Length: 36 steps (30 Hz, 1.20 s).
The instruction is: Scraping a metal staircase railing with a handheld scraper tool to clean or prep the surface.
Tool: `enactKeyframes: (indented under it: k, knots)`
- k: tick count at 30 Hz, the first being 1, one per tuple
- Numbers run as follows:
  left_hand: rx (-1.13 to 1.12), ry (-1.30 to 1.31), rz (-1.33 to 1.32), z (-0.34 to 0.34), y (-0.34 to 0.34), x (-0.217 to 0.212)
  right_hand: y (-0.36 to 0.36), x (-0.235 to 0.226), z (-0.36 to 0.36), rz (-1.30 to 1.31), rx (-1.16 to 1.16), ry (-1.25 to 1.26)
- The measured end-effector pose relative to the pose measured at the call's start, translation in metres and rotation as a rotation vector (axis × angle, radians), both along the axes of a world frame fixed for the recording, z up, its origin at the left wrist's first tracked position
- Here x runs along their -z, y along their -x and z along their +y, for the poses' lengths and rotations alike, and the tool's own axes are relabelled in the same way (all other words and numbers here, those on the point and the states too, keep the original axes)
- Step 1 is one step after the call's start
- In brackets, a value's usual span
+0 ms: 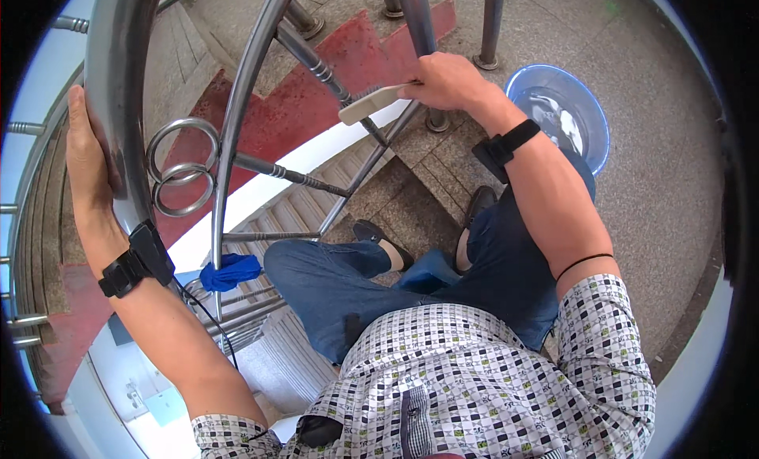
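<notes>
My right hand (451,81) grips the handle of a flat, beige-backed brush (368,105). The brush's bristled side faces a slanting metal bar (328,78) of the stair railing, at or very near it. At the far left, my left hand (88,162) holds the side of the thick, shiny metal handrail (120,87); one digit lies straight along it, and the others are hidden behind the rail. Two joined metal rings (183,170) decorate the railing between my hands. A blue cloth (230,272) is tied or draped on a lower upright.
A clear, blue-rimmed plastic basin (594,115) with water in it stands on the speckled floor at right. My feet are on a brown stone step (403,194). Red-painted stair edging (348,56) runs beyond the railing; lower flights show through the bars. A black cable (225,332) hangs by my left forearm.
</notes>
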<state>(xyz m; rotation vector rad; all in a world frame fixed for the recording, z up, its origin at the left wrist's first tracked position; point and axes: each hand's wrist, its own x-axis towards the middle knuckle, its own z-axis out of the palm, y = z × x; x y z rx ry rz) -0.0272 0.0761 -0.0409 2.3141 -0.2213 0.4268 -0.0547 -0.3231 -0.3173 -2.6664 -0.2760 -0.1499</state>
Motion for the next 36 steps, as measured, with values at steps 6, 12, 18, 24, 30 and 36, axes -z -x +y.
enactKeyframes:
  k: [6,12,18,24,30,36]
  knots:
    - [0.005,0.010,-0.033,-0.006,-0.004,0.008,-0.002,-0.006,0.021,0.065,0.013,0.096]
    - [0.007,0.026,-0.046,-0.001,-0.011,0.009,-0.004,0.004,0.056,0.030,-0.044,0.063]
    - [-0.011,0.004,-0.036,0.009,-0.019,0.011,-0.002,0.014,0.037,0.032,-0.038,0.056]
    - [0.016,0.027,0.006,0.002,-0.005,0.004,-0.004,0.020,0.000,0.011,0.063,0.111]
    - [0.047,0.022,-0.026,-0.003,-0.017,0.016,-0.001,0.012,0.010,0.016,0.065,0.087]
    - [0.082,0.019,0.019,0.001,-0.015,0.011,-0.003,0.000,0.056,0.028,0.017,0.086]
